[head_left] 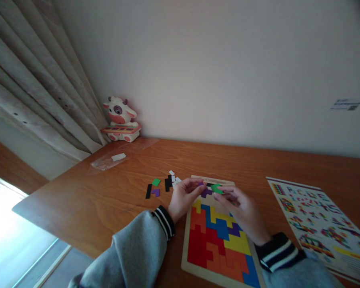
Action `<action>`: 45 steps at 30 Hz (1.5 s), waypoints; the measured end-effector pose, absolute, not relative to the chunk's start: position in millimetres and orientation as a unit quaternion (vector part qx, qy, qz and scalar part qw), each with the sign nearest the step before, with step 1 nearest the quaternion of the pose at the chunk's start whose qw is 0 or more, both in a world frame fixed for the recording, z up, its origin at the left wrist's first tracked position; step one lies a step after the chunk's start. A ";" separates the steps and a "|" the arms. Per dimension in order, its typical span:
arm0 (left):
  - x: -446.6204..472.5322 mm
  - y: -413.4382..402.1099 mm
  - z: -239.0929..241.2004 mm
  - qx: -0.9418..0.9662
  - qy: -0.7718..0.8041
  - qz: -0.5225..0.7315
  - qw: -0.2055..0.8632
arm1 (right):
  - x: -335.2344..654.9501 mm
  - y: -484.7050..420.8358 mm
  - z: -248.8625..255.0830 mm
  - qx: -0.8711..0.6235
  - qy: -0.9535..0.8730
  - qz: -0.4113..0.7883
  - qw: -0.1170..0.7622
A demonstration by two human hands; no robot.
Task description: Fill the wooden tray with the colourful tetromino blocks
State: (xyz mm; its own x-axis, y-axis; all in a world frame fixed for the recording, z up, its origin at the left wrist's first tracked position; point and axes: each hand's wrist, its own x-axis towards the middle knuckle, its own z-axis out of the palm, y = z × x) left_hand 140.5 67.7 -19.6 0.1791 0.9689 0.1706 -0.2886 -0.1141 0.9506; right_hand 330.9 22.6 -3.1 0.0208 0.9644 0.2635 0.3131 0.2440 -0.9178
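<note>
Nearest me, the puzzle tray [184,264] is mostly filled. Over its far end my right hand [246,214] pinches the green piece [216,188]. My left hand [183,198] curls at the purple piece [206,192]; gripping or just touching, I can't tell. This looks like the fitting step, and green needs squaring to the gap. Beyond, loose pieces [160,187] dot the worktop [108,200], and a toy cow [120,120] sits in the far-left corner.

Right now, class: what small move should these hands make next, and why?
Probably the right hand should lower its green piece into the unfilled far end of the puzzle board; the nearer rows are already filled.
</note>
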 end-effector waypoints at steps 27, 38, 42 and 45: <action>114.2 66.2 -2.4 0.717 0.365 0.420 0.420 | 325.9 19.1 -5.6 -0.517 -0.557 0.337 0.556; 87.0 81.6 -0.4 0.810 0.405 0.315 0.282 | 331.5 21.4 -16.5 -0.534 -0.594 0.295 0.524; 85.9 82.2 1.1 0.843 0.364 0.306 0.251 | 329.7 20.2 -12.7 -0.538 -0.589 0.297 0.525; 84.4 83.1 1.0 0.862 0.335 0.293 0.245 | 328.6 19.1 -8.8 -0.542 -0.584 0.299 0.525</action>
State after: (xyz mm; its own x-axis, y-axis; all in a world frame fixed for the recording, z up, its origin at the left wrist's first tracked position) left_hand 84.4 83.1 1.0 0.6044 0.7202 0.3405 0.4336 -0.6560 0.6178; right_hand 328.6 19.1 -8.8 0.1392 0.9470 0.2896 0.3183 0.2342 -0.9186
